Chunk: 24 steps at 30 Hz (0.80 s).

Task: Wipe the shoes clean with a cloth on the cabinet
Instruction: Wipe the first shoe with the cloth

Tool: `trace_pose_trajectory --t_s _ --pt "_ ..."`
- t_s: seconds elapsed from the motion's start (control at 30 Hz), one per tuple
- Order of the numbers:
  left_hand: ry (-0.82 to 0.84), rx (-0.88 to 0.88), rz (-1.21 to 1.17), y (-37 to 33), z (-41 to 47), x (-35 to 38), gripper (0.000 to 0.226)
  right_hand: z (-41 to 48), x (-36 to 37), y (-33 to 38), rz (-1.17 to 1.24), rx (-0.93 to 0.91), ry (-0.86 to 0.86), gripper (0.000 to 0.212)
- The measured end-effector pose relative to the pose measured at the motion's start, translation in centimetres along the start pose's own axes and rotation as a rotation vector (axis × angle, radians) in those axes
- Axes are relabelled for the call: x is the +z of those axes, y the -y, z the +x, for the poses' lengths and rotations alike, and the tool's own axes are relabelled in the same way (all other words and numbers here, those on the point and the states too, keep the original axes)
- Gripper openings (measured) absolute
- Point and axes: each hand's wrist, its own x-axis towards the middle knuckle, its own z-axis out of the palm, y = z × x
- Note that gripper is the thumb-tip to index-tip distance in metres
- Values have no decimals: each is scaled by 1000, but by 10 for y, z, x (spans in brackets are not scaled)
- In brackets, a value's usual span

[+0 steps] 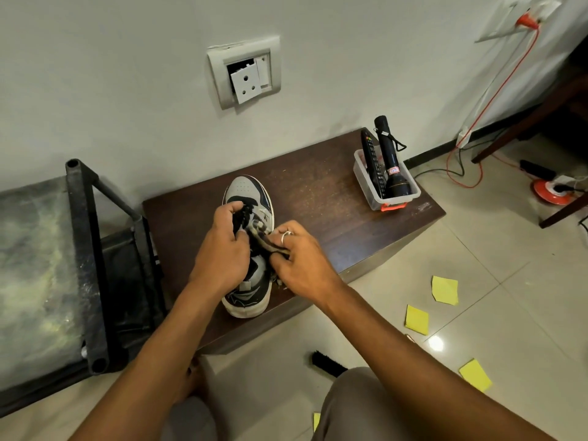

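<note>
Both hands are on the job. My left hand [222, 249] is curled tight, fingers hooked into the black laces [245, 214] at the tongue of the shoe [246, 189], gripping it from above. My right hand [302, 259] is narrow too, fingers and thumb pinching a bunched, striped cloth [270, 241] against the shoe's right side near the eyelets. A ring [285, 236] shows on one finger. The cloth touches the shoe and is partly hidden under my fingers.

The shoe is a white, grey and navy sneaker, upright on its sole. Its toe points toward the wall and its heel is near the front edge of the dark wooden cabinet [334, 224], left of centre on the top. A small tab near the heel is too blurred to read, and I can't make out a brand.

Further right on the cabinet top, well apart from the shoe, stands a clear plastic bin [366, 189] with an orange latch. It holds a black flashlight [393, 183] and a remote [372, 157], both leaning with their ends sticking out. The flashlight carries a red label [394, 169], text unreadable.

On the wall above the cabinet, a socket [246, 82] plate hangs crooked in its frame. A black metal frame [86, 249] stands left of the cabinet. On the tiled floor, yellow paper notes [444, 289] are scattered to my right and a black brush [327, 362] lies near my knee. An orange cable [496, 87] runs down the wall.
</note>
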Motion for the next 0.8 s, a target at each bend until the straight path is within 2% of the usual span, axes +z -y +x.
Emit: trace_pose_trajectory --t_s 0.1,0.17,0.43,0.63,0.8 --pt "25 -28 43 -3 0 -1 41 30 5 -2 -109 -35 -21 23" --pt "20 -39 42 -3 -1 -2 41 46 6 0 -137 4 -32 25" --pt "-5 -21 19 1 2 1 43 -12 -4 6 86 60 43 18" --pt "40 -31 12 1 3 -2 41 42 2 6 -85 13 -20 24" --pt "21 -28 -16 3 3 -1 43 -1 -5 11 124 56 74 22"
